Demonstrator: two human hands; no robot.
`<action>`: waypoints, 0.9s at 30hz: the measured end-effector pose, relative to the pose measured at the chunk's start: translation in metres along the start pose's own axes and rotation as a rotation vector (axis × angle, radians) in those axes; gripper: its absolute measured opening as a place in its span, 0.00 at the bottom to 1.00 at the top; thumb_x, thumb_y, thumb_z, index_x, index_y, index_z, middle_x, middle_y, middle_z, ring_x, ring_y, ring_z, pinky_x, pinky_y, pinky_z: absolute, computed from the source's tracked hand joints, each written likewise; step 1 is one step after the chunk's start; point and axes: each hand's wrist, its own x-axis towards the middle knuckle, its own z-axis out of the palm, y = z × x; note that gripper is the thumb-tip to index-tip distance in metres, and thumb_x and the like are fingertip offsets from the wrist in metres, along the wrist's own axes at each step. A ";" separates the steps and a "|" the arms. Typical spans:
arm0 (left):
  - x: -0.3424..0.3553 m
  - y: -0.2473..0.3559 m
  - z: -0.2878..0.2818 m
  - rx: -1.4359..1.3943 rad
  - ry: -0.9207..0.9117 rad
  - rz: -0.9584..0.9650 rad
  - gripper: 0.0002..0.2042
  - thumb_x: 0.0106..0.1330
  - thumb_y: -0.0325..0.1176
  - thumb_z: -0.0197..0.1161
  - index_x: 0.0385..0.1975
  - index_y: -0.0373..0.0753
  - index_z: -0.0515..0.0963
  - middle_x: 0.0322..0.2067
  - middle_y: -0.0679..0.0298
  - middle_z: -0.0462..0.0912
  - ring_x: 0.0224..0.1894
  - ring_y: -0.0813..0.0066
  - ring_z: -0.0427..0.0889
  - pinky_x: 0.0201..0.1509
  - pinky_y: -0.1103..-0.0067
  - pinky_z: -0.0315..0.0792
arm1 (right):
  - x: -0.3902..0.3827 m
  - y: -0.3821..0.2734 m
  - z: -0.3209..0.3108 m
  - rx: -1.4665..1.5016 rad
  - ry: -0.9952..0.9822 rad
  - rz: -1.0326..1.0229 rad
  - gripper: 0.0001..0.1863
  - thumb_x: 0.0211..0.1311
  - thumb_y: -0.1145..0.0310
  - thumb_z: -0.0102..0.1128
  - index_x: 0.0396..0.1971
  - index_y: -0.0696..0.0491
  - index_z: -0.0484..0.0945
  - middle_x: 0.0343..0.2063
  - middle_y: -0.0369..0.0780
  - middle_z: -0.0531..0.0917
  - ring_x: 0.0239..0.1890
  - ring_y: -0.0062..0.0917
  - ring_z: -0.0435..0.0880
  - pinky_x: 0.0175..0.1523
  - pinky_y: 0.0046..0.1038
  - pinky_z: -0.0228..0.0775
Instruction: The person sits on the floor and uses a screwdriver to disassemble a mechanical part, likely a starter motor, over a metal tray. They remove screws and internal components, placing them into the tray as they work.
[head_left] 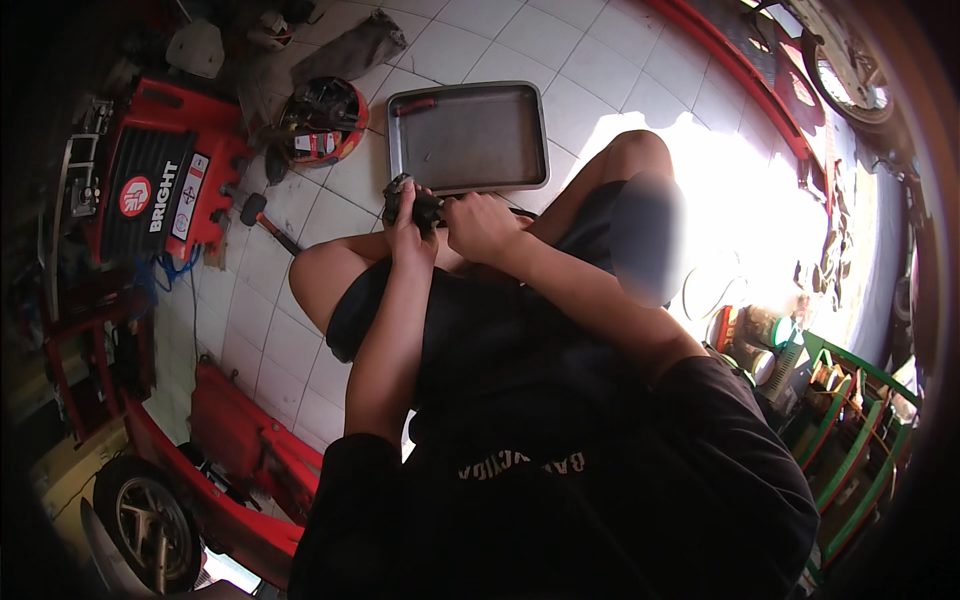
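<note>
Both my hands meet over my lap, just on the near side of a grey metal tray (546, 140). In my left hand (404, 228) is a small dark metal part (427, 211), gripped with the thumb up along its side. My right hand (481, 226) is closed against the part's right end, its fingers curled. Whatever those fingers pinch is hidden by the hand. Inside the tray, near its far left corner, lies a red-handled tool (416, 106).
A mallet (256, 209) lies on the tiles left of my knee. Beyond it stand a round red-and-black container (345, 105) and a red machine (140, 190). Red panels (235, 425) and a wheel (148, 520) are at lower left, a green rack (850, 480) at right.
</note>
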 end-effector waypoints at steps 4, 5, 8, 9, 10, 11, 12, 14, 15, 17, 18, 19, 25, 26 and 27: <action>-0.010 0.006 0.013 0.012 -0.043 0.015 0.14 0.63 0.32 0.72 0.45 0.37 0.78 0.38 0.64 0.82 0.40 0.72 0.82 0.48 0.76 0.82 | 0.006 0.022 -0.001 0.526 -0.103 0.067 0.17 0.69 0.59 0.54 0.41 0.60 0.80 0.23 0.47 0.83 0.22 0.34 0.82 0.33 0.37 0.76; -0.011 0.007 0.012 0.001 -0.045 0.011 0.14 0.63 0.32 0.72 0.45 0.37 0.78 0.38 0.63 0.82 0.40 0.71 0.83 0.48 0.75 0.82 | 0.003 0.024 -0.009 0.795 -0.269 0.195 0.19 0.71 0.56 0.53 0.42 0.58 0.80 0.22 0.44 0.81 0.21 0.31 0.78 0.31 0.35 0.74; -0.010 0.007 0.008 -0.025 -0.052 -0.007 0.16 0.62 0.34 0.73 0.46 0.38 0.77 0.39 0.63 0.82 0.40 0.69 0.83 0.47 0.74 0.81 | -0.014 0.037 -0.028 1.426 -0.716 0.456 0.20 0.77 0.49 0.47 0.49 0.51 0.76 0.21 0.33 0.73 0.16 0.19 0.65 0.23 0.26 0.63; -0.009 0.008 0.004 -0.033 -0.054 -0.014 0.16 0.62 0.34 0.73 0.46 0.38 0.77 0.39 0.63 0.82 0.41 0.69 0.83 0.47 0.74 0.81 | -0.020 0.042 -0.025 1.493 -0.735 0.413 0.22 0.76 0.47 0.47 0.50 0.51 0.75 0.21 0.33 0.71 0.16 0.18 0.64 0.23 0.25 0.62; -0.007 0.007 0.001 -0.041 -0.056 -0.020 0.16 0.62 0.35 0.73 0.46 0.38 0.77 0.39 0.63 0.82 0.41 0.69 0.82 0.47 0.73 0.81 | -0.026 0.047 -0.022 1.561 -0.754 0.370 0.24 0.75 0.45 0.47 0.52 0.52 0.74 0.21 0.32 0.69 0.17 0.18 0.63 0.23 0.23 0.60; -0.007 0.007 0.001 -0.037 -0.063 -0.031 0.16 0.62 0.35 0.73 0.46 0.38 0.77 0.39 0.63 0.82 0.42 0.69 0.82 0.47 0.73 0.81 | -0.029 0.049 -0.018 1.630 -0.769 0.325 0.26 0.75 0.44 0.47 0.53 0.52 0.74 0.21 0.31 0.67 0.17 0.17 0.61 0.22 0.22 0.59; -0.007 0.006 0.001 -0.034 -0.071 -0.043 0.16 0.63 0.35 0.73 0.47 0.39 0.77 0.39 0.63 0.82 0.42 0.69 0.82 0.47 0.73 0.81 | -0.029 0.050 -0.014 1.733 -0.807 0.360 0.24 0.75 0.45 0.46 0.52 0.52 0.73 0.20 0.31 0.67 0.16 0.15 0.60 0.19 0.20 0.55; -0.007 0.006 0.002 -0.023 -0.079 -0.054 0.16 0.64 0.37 0.72 0.47 0.39 0.77 0.39 0.62 0.82 0.43 0.68 0.82 0.48 0.72 0.81 | -0.027 0.050 -0.007 1.938 -0.881 0.431 0.21 0.77 0.47 0.44 0.49 0.50 0.72 0.18 0.30 0.66 0.13 0.12 0.57 0.13 0.18 0.46; -0.007 0.006 0.003 -0.016 -0.080 -0.054 0.16 0.65 0.39 0.70 0.47 0.39 0.77 0.39 0.62 0.82 0.43 0.67 0.82 0.48 0.71 0.80 | -0.026 0.048 -0.004 1.906 -0.861 0.462 0.21 0.77 0.47 0.45 0.49 0.50 0.72 0.17 0.30 0.64 0.12 0.12 0.55 0.13 0.17 0.45; -0.011 0.008 0.009 -0.053 -0.066 -0.110 0.17 0.67 0.43 0.67 0.47 0.39 0.77 0.40 0.62 0.82 0.44 0.66 0.82 0.49 0.70 0.80 | -0.027 0.046 0.001 1.842 -0.815 0.523 0.21 0.76 0.46 0.46 0.48 0.50 0.72 0.15 0.28 0.60 0.12 0.11 0.52 0.12 0.17 0.41; -0.013 0.011 0.015 -0.097 -0.050 -0.167 0.17 0.68 0.46 0.65 0.47 0.39 0.77 0.40 0.62 0.82 0.44 0.66 0.82 0.49 0.70 0.80 | -0.027 0.048 0.005 1.813 -0.787 0.524 0.21 0.76 0.46 0.46 0.47 0.50 0.72 0.15 0.28 0.60 0.11 0.11 0.52 0.13 0.17 0.41; -0.014 0.012 0.021 -0.141 -0.034 -0.224 0.18 0.70 0.48 0.64 0.47 0.39 0.77 0.40 0.61 0.82 0.44 0.65 0.82 0.50 0.69 0.80 | -0.026 0.051 0.008 1.784 -0.757 0.526 0.21 0.75 0.45 0.47 0.47 0.50 0.71 0.15 0.28 0.60 0.11 0.11 0.52 0.13 0.17 0.40; 0.004 0.001 -0.009 -0.034 -0.033 -0.081 0.25 0.72 0.57 0.54 0.49 0.37 0.75 0.42 0.59 0.81 0.47 0.64 0.80 0.55 0.67 0.76 | -0.020 0.041 0.018 0.782 -0.252 0.219 0.20 0.75 0.52 0.50 0.40 0.56 0.77 0.22 0.40 0.76 0.22 0.27 0.75 0.24 0.33 0.66; 0.005 0.000 -0.010 -0.022 -0.039 -0.055 0.25 0.72 0.56 0.54 0.49 0.37 0.75 0.42 0.59 0.81 0.46 0.64 0.80 0.54 0.68 0.77 | -0.020 0.041 0.023 0.604 -0.153 0.104 0.19 0.74 0.55 0.50 0.39 0.57 0.78 0.25 0.42 0.78 0.27 0.32 0.78 0.30 0.35 0.69; 0.005 -0.002 -0.011 -0.010 -0.044 -0.029 0.24 0.73 0.55 0.54 0.49 0.37 0.75 0.41 0.59 0.81 0.46 0.64 0.80 0.54 0.68 0.77 | -0.020 0.041 0.028 0.411 -0.039 0.009 0.18 0.73 0.57 0.51 0.38 0.58 0.79 0.28 0.45 0.81 0.31 0.37 0.81 0.35 0.38 0.73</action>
